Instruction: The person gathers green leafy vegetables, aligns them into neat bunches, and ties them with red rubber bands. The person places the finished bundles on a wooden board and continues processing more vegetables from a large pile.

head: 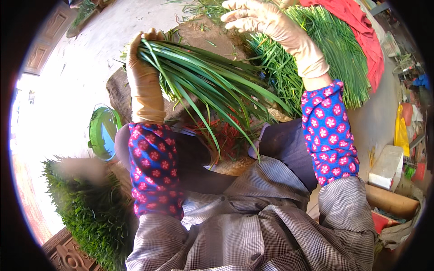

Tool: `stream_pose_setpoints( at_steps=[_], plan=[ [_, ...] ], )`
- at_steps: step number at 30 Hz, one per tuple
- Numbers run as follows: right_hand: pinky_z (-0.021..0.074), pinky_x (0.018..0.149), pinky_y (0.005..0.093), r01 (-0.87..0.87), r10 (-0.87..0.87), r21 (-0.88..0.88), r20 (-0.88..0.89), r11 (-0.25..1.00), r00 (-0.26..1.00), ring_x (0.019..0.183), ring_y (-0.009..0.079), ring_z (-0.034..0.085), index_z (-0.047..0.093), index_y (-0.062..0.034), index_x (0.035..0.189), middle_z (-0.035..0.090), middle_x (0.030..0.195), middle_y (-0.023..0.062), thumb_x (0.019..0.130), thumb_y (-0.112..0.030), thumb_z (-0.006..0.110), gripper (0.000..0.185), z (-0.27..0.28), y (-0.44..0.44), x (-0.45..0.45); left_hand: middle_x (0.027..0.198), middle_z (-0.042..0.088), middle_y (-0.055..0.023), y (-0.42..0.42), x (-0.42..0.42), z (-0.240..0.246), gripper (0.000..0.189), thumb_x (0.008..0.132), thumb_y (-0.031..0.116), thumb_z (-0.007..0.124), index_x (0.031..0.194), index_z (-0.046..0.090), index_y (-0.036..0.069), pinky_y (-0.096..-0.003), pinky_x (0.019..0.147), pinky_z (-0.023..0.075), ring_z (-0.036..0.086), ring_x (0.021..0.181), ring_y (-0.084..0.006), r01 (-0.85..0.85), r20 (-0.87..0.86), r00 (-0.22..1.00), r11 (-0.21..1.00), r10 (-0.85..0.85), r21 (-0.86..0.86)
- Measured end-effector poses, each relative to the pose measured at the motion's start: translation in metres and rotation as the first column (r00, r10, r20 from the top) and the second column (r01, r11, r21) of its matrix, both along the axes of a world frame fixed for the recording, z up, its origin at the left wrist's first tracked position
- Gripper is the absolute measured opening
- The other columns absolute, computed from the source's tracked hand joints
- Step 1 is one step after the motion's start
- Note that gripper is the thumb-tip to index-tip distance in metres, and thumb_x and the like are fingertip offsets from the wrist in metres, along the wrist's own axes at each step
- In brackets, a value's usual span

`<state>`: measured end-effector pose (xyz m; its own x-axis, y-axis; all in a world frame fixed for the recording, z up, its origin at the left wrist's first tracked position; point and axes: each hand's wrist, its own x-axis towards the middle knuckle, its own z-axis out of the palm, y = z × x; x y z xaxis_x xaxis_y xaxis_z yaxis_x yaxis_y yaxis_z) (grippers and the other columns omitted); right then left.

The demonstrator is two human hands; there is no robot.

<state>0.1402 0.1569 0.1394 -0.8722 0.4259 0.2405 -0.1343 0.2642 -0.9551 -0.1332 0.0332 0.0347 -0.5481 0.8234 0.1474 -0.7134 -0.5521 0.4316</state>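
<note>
My left hand (144,78), in a cream rubber glove, is closed around one end of a bunch of long, flat green leaves (210,74), which look like Chinese chives. The leaves fan out to the right and droop over my knees. My right hand (262,22), gloved the same way, is raised with its fingers apart and nothing in it. It hovers beside a large heap of cut green leaves (339,57), partly covered by a red cloth (368,44). Beneath the held bunch lies a brown, sack-like cover (210,37) with leaf scraps on it.
A green basin (96,132) holding liquid stands left of my knee. Another pile of greens (91,206) is at lower left. Red strands (230,135) lie between my legs. A white box (386,166), a yellow bag (401,130) and clutter line the right side.
</note>
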Motion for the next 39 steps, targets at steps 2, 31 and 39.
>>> stream_pose_setpoints(
  at_steps=[2,31,39],
  plan=[
    [0.0501,0.087,0.0291,0.002,-0.005,0.038,0.085,0.999,0.996,0.1,0.0158,0.063,0.053,0.0018,0.128,0.066,0.109,0.0099,0.091,-0.009,0.064,0.04,0.008,0.004,0.012,0.089,0.069,-0.0132,0.003,-0.021,-0.011,0.009,0.085,0.007,0.063,0.09,0.064,0.0,-0.0475,0.099,0.0482,0.066,0.099,-0.0288,0.026,0.008,1.0,0.997,-0.027,0.066],
    [0.0503,0.075,0.0323,0.129,-0.073,0.746,-0.107,0.653,0.992,0.084,0.0243,0.063,0.067,-0.0071,0.098,0.062,0.087,0.0072,0.083,-0.011,0.064,0.015,-0.024,-0.056,-0.078,0.116,0.065,-0.0183,-0.005,0.021,0.01,0.021,0.092,0.01,0.057,0.107,0.063,-0.003,-0.0515,0.108,0.0395,0.055,0.121,-0.0326,0.044,0.129,0.989,0.984,-0.066,0.171],
    [0.0488,0.086,0.0382,0.133,-0.1,0.874,-0.097,0.467,0.99,0.093,0.0292,0.06,0.06,-0.0113,0.105,0.058,0.096,0.0087,0.072,-0.002,0.06,0.035,-0.017,-0.054,-0.073,0.114,0.066,-0.0179,-0.005,0.023,0.011,0.02,0.093,0.012,0.056,0.105,0.064,-0.001,-0.0509,0.105,0.0421,0.056,0.118,-0.0323,0.05,0.123,0.989,0.972,-0.081,0.231]
  ],
)
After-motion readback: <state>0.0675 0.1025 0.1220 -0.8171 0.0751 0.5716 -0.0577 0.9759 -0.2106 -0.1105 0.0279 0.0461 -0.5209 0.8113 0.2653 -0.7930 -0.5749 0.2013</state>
